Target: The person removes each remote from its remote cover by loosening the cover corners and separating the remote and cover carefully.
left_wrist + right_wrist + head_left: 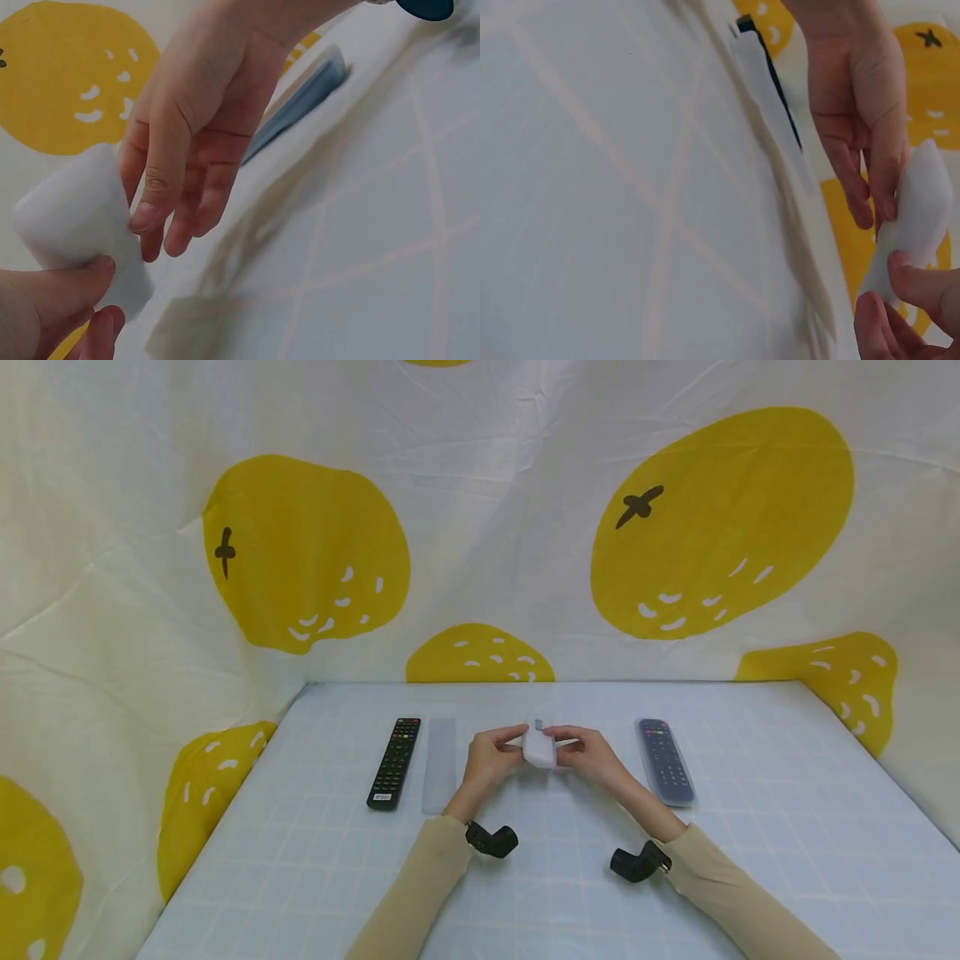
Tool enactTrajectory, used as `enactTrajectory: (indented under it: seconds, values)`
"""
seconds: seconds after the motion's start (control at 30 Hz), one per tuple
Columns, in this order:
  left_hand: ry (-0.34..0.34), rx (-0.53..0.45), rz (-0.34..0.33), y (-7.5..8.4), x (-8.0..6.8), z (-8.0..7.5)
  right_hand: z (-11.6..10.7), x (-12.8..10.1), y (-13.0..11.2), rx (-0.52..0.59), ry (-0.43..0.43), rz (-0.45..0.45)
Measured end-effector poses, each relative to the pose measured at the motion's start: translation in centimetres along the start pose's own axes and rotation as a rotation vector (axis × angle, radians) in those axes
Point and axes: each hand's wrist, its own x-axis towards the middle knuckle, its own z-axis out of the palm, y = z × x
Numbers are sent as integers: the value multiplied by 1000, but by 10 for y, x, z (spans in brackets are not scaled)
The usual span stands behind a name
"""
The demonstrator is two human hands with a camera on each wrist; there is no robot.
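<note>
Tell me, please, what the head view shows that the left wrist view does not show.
Only the head view shows the black remote, the clear sleeve beside it, and both forearms with wrist cameras. Only the left wrist view shows, close up, the right hand's fingertips on the white object and the left thumb pressing it. Both show the left hand, the right hand, that white object between them, the covered remote and the checked table.

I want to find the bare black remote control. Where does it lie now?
In the head view, the black remote control lies on the table's left side, just left of a translucent silicone sleeve and left of the left hand.
</note>
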Motion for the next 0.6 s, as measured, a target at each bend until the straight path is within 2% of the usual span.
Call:
enactTrajectory:
  seconds: [0.17, 0.33, 0.6]
  values:
    - [64, 61, 79, 2, -2, 2, -2, -3, -2, -17, 15, -69]
    - [130, 80, 123, 2, -2, 5, -2, -3, -3, -44, 57, -124]
    - [189, 90, 174, 7, -4, 8, -1, -3, -6, -102, 162, -104]
